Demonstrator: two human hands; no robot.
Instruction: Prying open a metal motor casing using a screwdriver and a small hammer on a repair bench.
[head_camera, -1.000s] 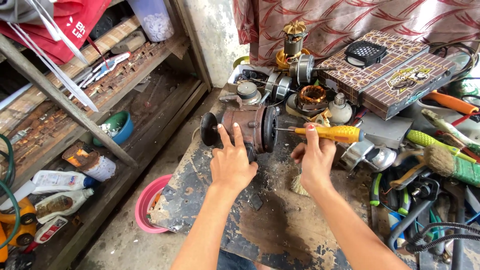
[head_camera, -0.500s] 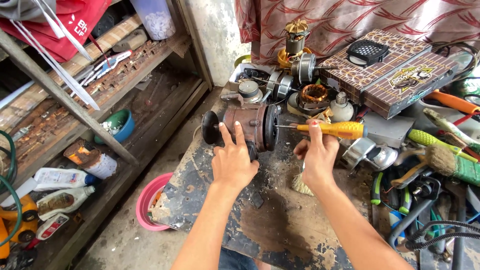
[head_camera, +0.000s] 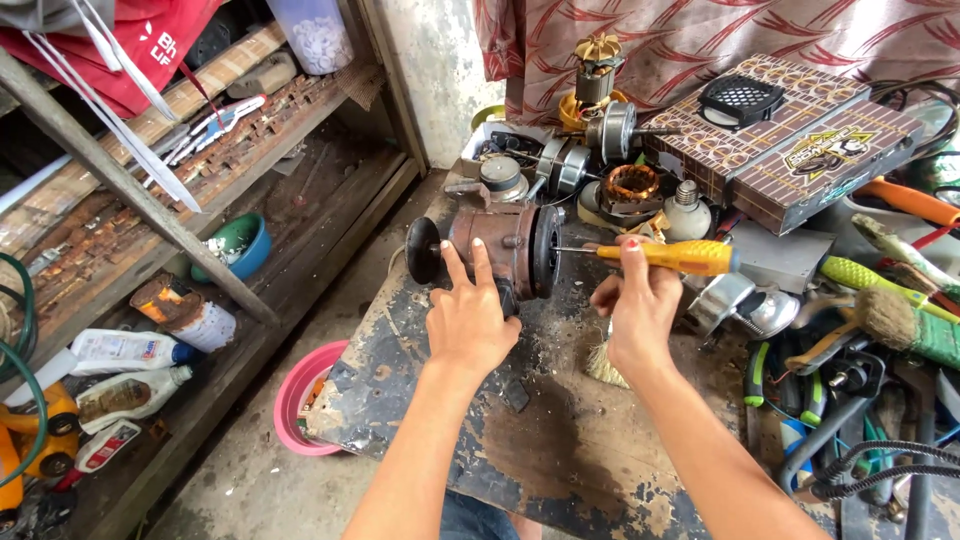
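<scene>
Nearest the camera, both forearms reach out over the scarred bench (head_camera: 560, 450). The left hand (head_camera: 468, 322) presses on the motor (head_camera: 505, 250), fingers (head_camera: 470, 270) spread flat against its rusty casing, steadying rather than gripping. The motor lies on its side at the bench's far left edge, black knob pointing out over the floor. The right hand (head_camera: 635, 310) has its fingers wrapped round the yellow screwdriver (head_camera: 660, 256), shaft level, tip touching the motor's dark end plate. By the look of it, a screw in that plate is being worked, though the screw itself is too small to see. The next move would need the tip kept square and the casing held from rolling. Further back sit a copper winding (head_camera: 632, 183), a bulb (head_camera: 688, 212) and a patterned box (head_camera: 790, 140).
</scene>
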